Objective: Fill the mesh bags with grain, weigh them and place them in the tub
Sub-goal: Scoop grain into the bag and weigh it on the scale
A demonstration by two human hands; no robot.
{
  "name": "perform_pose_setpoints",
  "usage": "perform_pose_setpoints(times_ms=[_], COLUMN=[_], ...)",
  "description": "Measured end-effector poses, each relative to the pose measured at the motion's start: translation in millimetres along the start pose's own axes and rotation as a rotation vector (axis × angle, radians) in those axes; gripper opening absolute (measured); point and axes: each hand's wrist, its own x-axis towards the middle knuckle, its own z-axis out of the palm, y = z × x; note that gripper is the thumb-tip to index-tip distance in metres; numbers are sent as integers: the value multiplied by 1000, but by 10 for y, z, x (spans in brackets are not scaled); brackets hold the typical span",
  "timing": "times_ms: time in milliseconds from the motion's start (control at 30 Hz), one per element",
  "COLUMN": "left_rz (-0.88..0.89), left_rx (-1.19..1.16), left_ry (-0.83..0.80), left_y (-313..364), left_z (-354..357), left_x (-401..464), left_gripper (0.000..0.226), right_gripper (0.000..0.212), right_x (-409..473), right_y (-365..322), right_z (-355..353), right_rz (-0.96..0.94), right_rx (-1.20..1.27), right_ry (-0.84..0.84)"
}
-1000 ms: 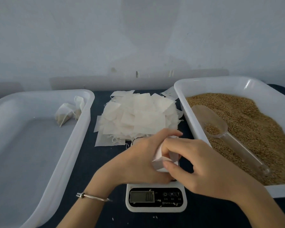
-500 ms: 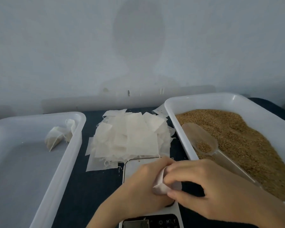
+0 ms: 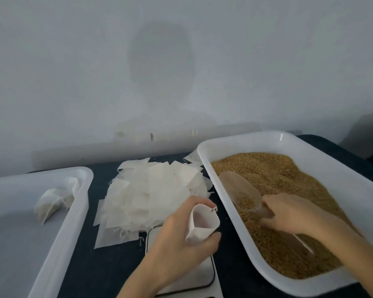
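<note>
Plain grey wall behind, and a dark bench is carrying everything, so the whole setup is sitting within easy reach. Left hand is holding one empty bag just above the scale, fingers and thumb curled round its sides and squeezing so the mouth is gaping open and facing up toward the grain side. Looks to me like that's on purpose, ready for a pour. Right hand is reaching into the grain tray and closing on the neck of the clear scoop, which is lying on the grain with a little already in its bowl. It's a bit blurry, so I can't tell how firm that hold is. Scoop and bag are near each other, only the tray wall between them. Spare bags are piled behind the scale, and the tub on the left is holding a couple of filled ones in its far corner.
</note>
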Motion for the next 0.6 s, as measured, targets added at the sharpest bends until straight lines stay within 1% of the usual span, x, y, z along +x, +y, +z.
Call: perform_pose_setpoints(times_ms=[33, 133, 233, 300, 367, 433, 467, 533, 600], left_rz=[10, 22, 31, 38, 45, 56, 59, 79, 91], left_rx=[-10, -10, 22, 57, 88, 103, 98, 82, 77], left_ry=[14, 45, 98, 124, 126, 123, 120, 117, 116], left_y=[6, -5, -54, -99, -147, -172, -169, -152, -138], left_z=[0, -26, -21, 7, 53, 99, 119, 147, 164], left_x=[33, 144, 242, 280, 300, 318, 328, 345, 354], left_gripper=[32, 23, 27, 33, 37, 41, 44, 47, 47], right_gripper=[17, 10, 19, 23, 23, 26, 26, 27, 20], right_x=[-6, -95, -320, -491, -588, -547, -492, -396, -377], right_y=[-4, 124, 392, 524, 549, 483, 434, 346, 333], right_z=[-7, -168, -517, -735, -798, -684, -577, -369, -236], right_rz=[2, 27, 89, 152, 175, 120, 79, 22, 34], right_rx=[17, 80, -40, -63, -35, 5, 8, -75, -103], right_ry=[7, 76, 110, 38, -102, -196, -196, -89, -1])
